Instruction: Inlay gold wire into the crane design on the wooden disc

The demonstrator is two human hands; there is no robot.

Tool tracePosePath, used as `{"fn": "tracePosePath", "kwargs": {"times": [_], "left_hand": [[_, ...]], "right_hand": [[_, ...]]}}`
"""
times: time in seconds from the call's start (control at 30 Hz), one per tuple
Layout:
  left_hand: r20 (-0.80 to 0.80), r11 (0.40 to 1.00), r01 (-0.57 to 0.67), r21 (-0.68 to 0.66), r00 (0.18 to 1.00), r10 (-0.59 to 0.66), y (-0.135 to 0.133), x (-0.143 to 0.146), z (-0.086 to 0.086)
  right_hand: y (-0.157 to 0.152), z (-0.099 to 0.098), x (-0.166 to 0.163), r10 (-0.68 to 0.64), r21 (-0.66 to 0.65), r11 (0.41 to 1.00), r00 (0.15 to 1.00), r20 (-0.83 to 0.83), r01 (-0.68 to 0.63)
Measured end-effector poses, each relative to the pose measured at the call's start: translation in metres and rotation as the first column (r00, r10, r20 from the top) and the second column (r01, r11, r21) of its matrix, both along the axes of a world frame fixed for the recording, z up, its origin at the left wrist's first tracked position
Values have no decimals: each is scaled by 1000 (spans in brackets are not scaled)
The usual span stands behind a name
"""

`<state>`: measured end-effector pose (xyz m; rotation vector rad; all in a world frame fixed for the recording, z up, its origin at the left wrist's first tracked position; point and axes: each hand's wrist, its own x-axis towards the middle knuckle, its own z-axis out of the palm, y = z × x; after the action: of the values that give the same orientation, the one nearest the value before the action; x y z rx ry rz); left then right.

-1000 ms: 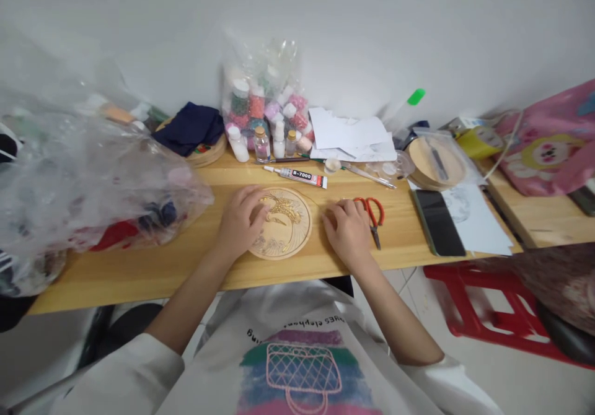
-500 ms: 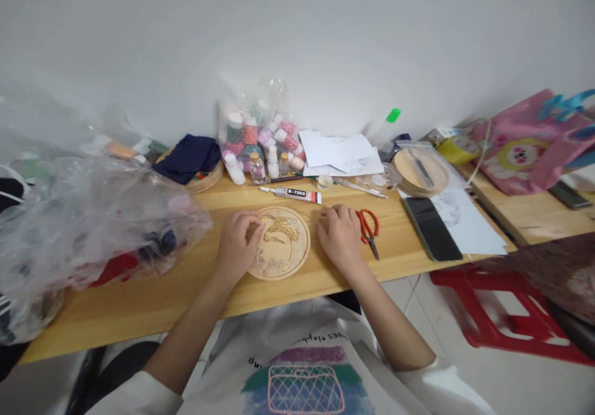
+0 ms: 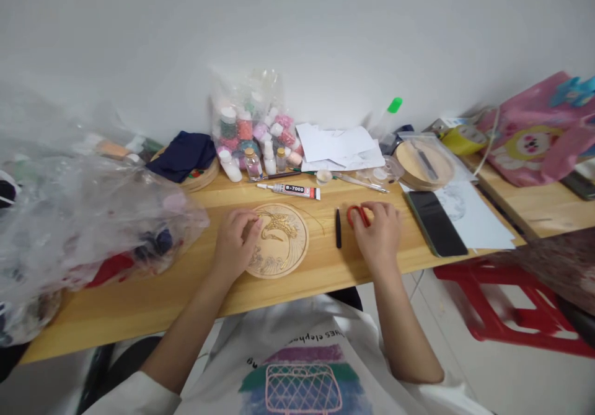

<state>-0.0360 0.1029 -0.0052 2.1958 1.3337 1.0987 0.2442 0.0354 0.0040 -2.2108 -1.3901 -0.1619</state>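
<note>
A round wooden disc [image 3: 279,263] with a raised gold crane design lies on the table in front of me. My left hand [image 3: 236,241] covers its left edge, thumb and forefinger pinched on a thin gold thread [image 3: 316,221]; the pinched end is hidden. The thread curves past the top of the disc, its other end loose on the wood. To the right, my right hand [image 3: 380,232] closes over red-handled scissors [image 3: 357,215], hiding their blades. Black tweezers [image 3: 338,228] lie between the disc and that hand.
A B-7000 glue tube [image 3: 292,190] lies behind the disc. Small bottles and a bag of beads [image 3: 255,124] stand by the wall. A large plastic bag [image 3: 116,217] fills the left side. A phone [image 3: 437,223] and papers [image 3: 483,223] are at right.
My right hand has moved right, from beside the disc onto the scissors. The tweezers and the loose thread end now show where it was. My left hand stays at the disc.
</note>
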Motion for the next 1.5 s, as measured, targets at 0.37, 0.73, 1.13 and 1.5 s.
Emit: {"fn": "tracePosePath", "kwargs": {"times": [0.37, 0.73, 1.13, 1.5], "left_hand": [[-10, 998, -35, 46, 999, 35, 3, 0, -3], [-173, 977, -129, 171, 972, 159, 6, -6, 0], [-469, 965, 134, 226, 883, -12, 7, -8, 73], [-441, 928, 166, 335, 898, -2, 16, -27, 92]], "right_hand": [[46, 49, -32, 422, -356, 838, 905, -61, -415], [99, 26, -60, 673, -267, 692, 733, -97, -671], [83, 34, -33, 919, 198, 357, 306, -249, -913], [82, 41, -25, 888, 308, 396, 276, -367, -865]]}}
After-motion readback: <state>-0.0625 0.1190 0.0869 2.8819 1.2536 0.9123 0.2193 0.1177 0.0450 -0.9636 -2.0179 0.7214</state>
